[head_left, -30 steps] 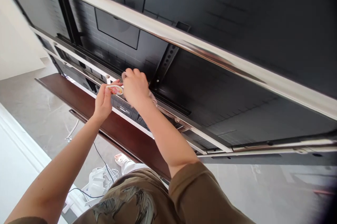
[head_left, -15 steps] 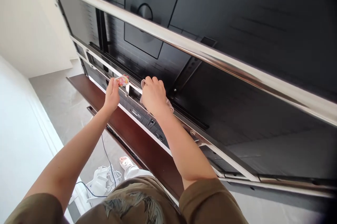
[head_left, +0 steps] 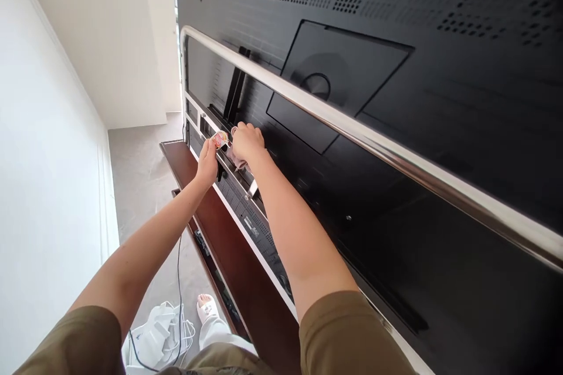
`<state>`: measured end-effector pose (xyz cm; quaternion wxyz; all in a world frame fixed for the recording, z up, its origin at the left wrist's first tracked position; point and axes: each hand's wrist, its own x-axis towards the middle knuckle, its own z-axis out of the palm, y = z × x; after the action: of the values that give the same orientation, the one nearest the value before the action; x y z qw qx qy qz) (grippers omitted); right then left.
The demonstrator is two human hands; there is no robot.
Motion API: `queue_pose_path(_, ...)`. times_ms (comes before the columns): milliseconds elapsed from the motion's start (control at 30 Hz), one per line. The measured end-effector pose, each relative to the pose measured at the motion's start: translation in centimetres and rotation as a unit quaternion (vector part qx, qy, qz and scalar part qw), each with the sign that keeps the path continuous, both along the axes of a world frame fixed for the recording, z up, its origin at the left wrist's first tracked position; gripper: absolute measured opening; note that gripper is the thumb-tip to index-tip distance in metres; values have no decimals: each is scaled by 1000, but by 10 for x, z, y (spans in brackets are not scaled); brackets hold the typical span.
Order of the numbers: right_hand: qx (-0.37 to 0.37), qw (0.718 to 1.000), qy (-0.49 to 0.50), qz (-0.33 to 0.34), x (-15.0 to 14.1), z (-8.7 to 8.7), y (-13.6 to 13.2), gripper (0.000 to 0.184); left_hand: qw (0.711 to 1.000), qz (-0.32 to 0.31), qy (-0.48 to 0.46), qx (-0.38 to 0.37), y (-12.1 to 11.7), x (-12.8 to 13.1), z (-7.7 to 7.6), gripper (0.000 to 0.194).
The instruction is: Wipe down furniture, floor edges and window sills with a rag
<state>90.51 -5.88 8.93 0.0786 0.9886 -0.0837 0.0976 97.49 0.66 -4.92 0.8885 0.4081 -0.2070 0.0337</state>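
My left hand [head_left: 206, 164] pinches a small white-rimmed tag with a pink and red print [head_left: 219, 139] between its fingers. Just to the right, my right hand [head_left: 247, 143] is closed on a pale, soft strip or cloth [head_left: 237, 159], whose loose end hangs below the fingers. I cannot tell exactly what it is. Both hands are up against the lower back of a large black display panel [head_left: 440, 128], close to a metal frame bar [head_left: 222, 155]. A stainless steel rail [head_left: 365, 140] runs across the panel above my hands.
A dark wooden cabinet top [head_left: 237, 281] runs below the panel, with a strip of ports and labels [head_left: 250, 228] just above it. Lower down, a white bag [head_left: 153, 340] and a dark cable [head_left: 179, 281] lie on the grey floor [head_left: 141, 187], near my foot [head_left: 206, 307]. A white wall [head_left: 44, 128] stands at the left.
My view has swung up and along the panel, showing its vented upper back. My hands have drawn closer together than half a second ago, and both keep hold of the same things.
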Motion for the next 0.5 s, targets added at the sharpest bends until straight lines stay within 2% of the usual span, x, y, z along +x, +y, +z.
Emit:
queue_pose_path(200, -11, 999, -33, 39, 48, -9, -2, 24, 999, -4, 24, -43, -3, 28, 2, 34)
queue_pose_path(400, -66, 984, -67, 151, 65, -17, -4, 27, 988, -32, 64, -137, -4, 30, 9, 23)
queue_pose_path(500, -68, 983, -56, 160, 75, -18, -4, 31, 982, -50, 103, -153, -4, 32, 11, 23)
